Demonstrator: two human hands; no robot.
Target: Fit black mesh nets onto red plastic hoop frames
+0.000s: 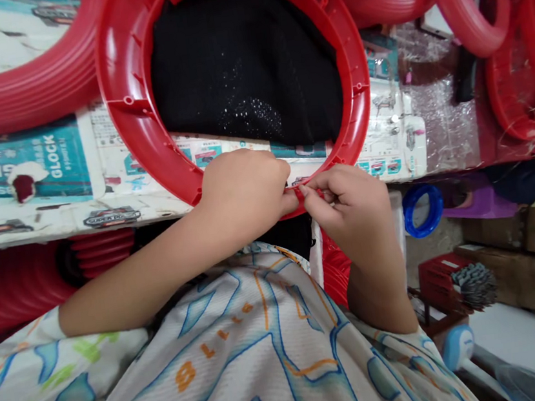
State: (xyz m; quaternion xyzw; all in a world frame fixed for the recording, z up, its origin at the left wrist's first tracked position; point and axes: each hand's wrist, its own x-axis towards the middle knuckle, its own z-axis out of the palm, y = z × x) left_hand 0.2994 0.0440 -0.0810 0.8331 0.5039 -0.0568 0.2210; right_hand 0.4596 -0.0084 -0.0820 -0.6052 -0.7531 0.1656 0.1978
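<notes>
Both your hands are on the near edge of the red ring (128, 100), the hoop lying flat on the bench (30, 220) in front of you with the black mesh (241, 67) filling its opening. Your left hand (244, 187) is curled into a loose fist over the rim at the ring's near point, fingers folded under so the tips are hidden; I can't tell exactly what they grip beneath, but the knuckles sit right on the red edge. Your right hand (351, 206) is just beside it, touching it, thumb and forefinger pinched on a small red tab (302, 193) of the rim between the two hands. So the contact point is dead centre at the near arc, closest to your chest, and neither hand is clearly nearer; they meet at the same spot. The rim there runs left to right across your view, so the piece you pinch lies along that line, with the mesh edge just behind it, away from you. The rest of the ring curves off up and away on both sides, unsupported by either hand. The bench is covered with printed cardboard (19, 166). More red hoops (6, 96) lie behind to the left and to the right, well apart from your grip. A stack of red ribbed parts (15, 290) sits under the bench edge to your left, and a blue ring (422, 207) sits low to the right, near but not touching your right hand.
</notes>
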